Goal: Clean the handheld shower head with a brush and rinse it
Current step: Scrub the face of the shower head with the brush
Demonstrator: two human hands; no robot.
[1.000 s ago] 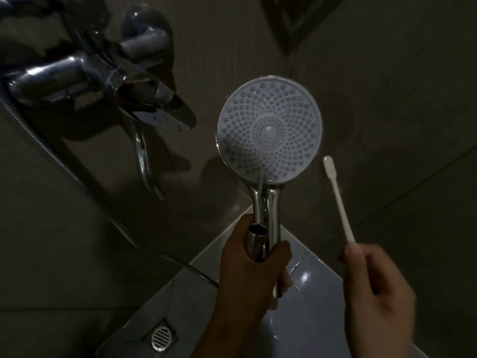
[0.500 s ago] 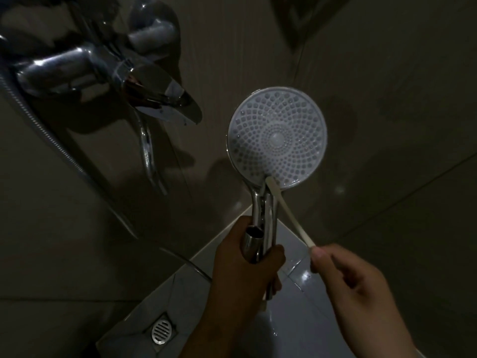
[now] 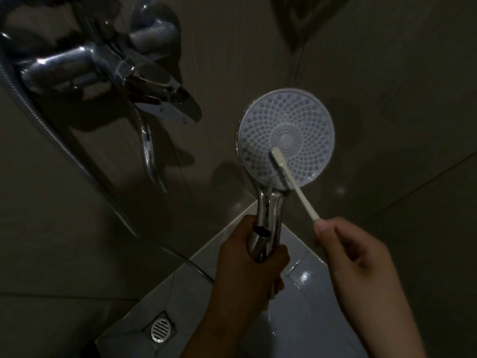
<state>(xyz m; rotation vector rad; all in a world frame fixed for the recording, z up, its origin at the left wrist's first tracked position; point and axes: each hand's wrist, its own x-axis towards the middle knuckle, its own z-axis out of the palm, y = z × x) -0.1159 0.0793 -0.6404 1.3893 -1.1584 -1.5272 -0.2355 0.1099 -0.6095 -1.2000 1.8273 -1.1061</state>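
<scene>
The handheld shower head (image 3: 296, 120) has a round pale face full of small nozzles, turned toward me, and a chrome handle. My left hand (image 3: 245, 270) is wrapped around that handle and holds it upright in the shower corner. My right hand (image 3: 353, 254) pinches the end of a thin white toothbrush-like brush (image 3: 294, 186). The brush head rests on the lower middle of the nozzle face, just below its centre.
A chrome mixer tap (image 3: 103, 73) with a spout juts from the left wall, and a metal hose (image 3: 41, 120) runs down beside it. A round floor drain (image 3: 160, 330) sits in the wet tiled floor below. Dark tiled walls close in on both sides.
My right hand swung the brush in from the right of the shower head onto its face, then slid the brush tip from the lower rim up toward the centre.
</scene>
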